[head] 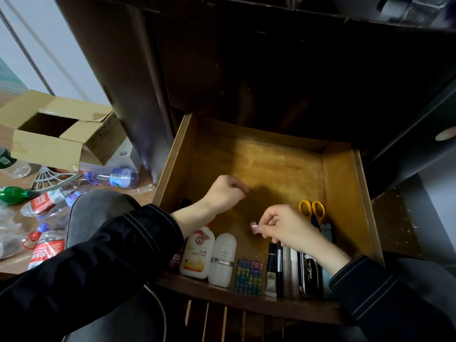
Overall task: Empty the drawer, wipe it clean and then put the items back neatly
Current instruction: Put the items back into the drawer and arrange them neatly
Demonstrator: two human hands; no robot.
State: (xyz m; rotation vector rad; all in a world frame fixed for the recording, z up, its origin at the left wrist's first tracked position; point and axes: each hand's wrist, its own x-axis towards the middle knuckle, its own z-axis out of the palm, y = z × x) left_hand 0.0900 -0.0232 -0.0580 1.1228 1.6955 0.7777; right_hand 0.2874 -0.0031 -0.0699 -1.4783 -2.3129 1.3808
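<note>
The wooden drawer [343, 183] stands pulled out below a dark desk. Along its front edge lie two white bottles [197, 253], a row of coloured binder clips [249, 275], several pens and slim tubes [288, 270] and yellow-handled scissors [312, 211]. My right hand [288, 228] hovers over the pens and pinches a small pink binder clip [254, 228] between thumb and fingers. My left hand [225, 193] hangs above the drawer's left half with fingers curled under; whether it holds anything is hidden.
To the left, an open cardboard box [56, 134] sits on the floor among several plastic bottles [116, 177]. My knee in grey trousers [98, 213] is beside the drawer. The back half of the drawer floor [276, 164] is bare wood.
</note>
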